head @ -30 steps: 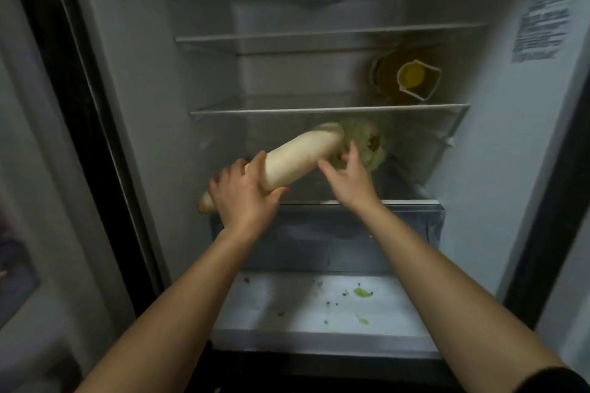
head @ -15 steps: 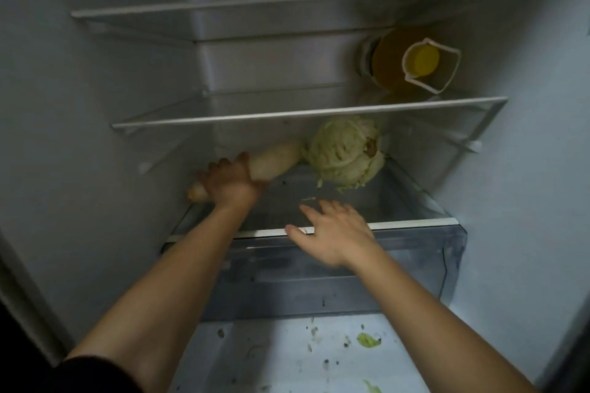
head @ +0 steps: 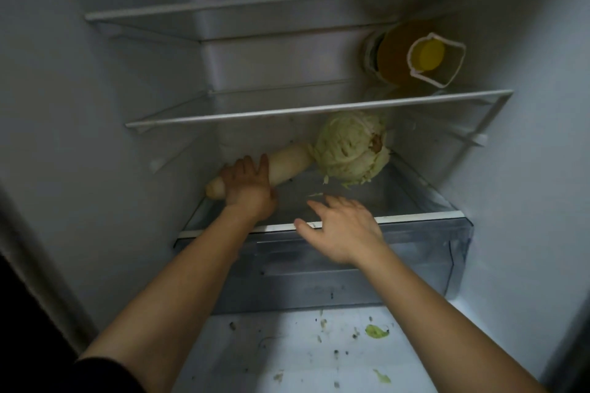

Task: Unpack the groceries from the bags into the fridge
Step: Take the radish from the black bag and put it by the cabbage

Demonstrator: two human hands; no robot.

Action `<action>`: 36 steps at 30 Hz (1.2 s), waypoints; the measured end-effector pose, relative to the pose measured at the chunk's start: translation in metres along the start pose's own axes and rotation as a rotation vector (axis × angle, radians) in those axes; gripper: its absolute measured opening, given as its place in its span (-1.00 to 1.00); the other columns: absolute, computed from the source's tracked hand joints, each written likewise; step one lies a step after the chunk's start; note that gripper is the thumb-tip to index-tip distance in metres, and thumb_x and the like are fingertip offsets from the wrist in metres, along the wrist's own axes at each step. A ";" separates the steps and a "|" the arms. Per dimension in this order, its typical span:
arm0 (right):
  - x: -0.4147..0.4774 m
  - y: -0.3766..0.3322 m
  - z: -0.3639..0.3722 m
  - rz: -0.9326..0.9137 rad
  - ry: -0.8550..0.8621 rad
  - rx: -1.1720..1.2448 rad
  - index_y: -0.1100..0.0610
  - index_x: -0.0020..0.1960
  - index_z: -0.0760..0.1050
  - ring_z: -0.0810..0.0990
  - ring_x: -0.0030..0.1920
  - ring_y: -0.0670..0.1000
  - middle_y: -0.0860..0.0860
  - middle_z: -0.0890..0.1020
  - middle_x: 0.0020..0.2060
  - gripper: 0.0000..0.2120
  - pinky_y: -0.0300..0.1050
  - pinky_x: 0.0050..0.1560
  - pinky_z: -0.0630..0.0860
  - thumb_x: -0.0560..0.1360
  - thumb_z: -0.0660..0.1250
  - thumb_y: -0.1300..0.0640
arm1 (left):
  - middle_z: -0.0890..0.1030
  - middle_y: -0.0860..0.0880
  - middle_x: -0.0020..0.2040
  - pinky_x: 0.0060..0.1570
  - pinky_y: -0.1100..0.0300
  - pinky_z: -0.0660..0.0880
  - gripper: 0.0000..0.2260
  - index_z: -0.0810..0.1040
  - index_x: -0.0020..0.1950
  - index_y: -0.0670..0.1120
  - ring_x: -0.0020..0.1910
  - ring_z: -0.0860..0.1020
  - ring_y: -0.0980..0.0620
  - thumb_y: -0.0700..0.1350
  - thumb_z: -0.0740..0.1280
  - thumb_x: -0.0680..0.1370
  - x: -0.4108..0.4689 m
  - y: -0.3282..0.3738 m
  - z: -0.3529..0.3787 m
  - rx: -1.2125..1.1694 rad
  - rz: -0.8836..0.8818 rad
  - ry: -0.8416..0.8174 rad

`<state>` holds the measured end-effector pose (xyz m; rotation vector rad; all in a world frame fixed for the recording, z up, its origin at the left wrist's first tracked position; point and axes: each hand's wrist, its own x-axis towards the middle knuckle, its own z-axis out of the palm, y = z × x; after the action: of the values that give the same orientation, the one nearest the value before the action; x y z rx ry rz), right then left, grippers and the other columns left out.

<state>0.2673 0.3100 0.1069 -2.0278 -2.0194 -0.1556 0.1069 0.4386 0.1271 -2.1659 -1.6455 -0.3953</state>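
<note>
1. Head view, looking down into an open fridge (head: 95, 105). Both bare forearms reaching in, dark sleeve (head: 105, 373) at the near left elbow.
2. Left hand (head: 247, 183): palm down, fingers curled over the top of a white radish (head: 289, 159), thumb tucked along its near side. A full wrap, close to the thin end.
3. From that grip: short tapered tip poking out to the left, thick end running away to the right and touching a pale green cabbage (head: 351, 147).
4. Under the grip: glass cover (head: 399, 191) of the crisper drawer (head: 351, 265). Radish low over it, contact with the glass not clear.
5. Right hand (head: 341, 226): just right of the grip and nearer the camera, fingers spread and loose, holding nothing. Over the drawer's white front rim; touching or not, cannot tell.
6. Above the grip: a glass shelf (head: 319, 108), front edge just over the cabbage. Up and right on it, an oil bottle (head: 396, 54), yellow cap (head: 427, 54) turned toward the camera, white carry handle round the neck.
7. Higher yet: a second shelf (head: 287, 0).
8. Below the grip and nearer, past the drawer front: white fridge floor (head: 255, 344) with dark crumbs and a green leaf scrap (head: 376, 331). A few cabbage shreds on the glass just right of the grip, under the cabbage.
</note>
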 end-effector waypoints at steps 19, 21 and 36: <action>-0.068 -0.002 0.042 -0.140 0.571 0.010 0.15 0.36 0.55 0.53 0.29 0.25 0.23 0.57 0.31 -0.55 0.13 0.25 0.37 0.65 0.15 -0.10 | 0.22 -0.29 0.56 0.47 -0.27 0.19 -0.43 0.33 0.54 -0.12 0.55 0.18 -0.30 0.17 0.05 0.64 -0.239 0.007 -0.002 -0.317 -0.148 0.256; -0.078 0.000 0.039 -0.154 0.507 -0.023 0.16 0.45 0.46 0.45 0.38 0.28 0.27 0.49 0.39 -0.50 0.19 0.37 0.30 0.64 0.12 -0.10 | 0.20 -0.27 0.58 0.47 -0.28 0.18 -0.43 0.33 0.54 -0.11 0.56 0.16 -0.28 0.19 0.04 0.63 -0.261 0.011 -0.012 -0.324 -0.139 0.217; -0.283 -0.119 -0.002 -0.049 0.332 0.186 0.15 0.63 0.06 -0.02 0.61 0.22 0.23 0.05 0.61 -0.34 0.23 0.58 -0.04 0.65 0.12 -0.14 | 0.19 -0.14 0.60 0.51 -0.21 0.11 -0.46 0.29 0.56 -0.02 0.59 0.11 -0.12 0.21 0.01 0.65 -0.516 -0.068 -0.152 -0.240 -0.106 0.260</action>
<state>0.1432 0.0357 0.0471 -1.7126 -1.8049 -0.2822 -0.0965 -0.0565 0.0402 -2.0865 -1.6382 -0.9069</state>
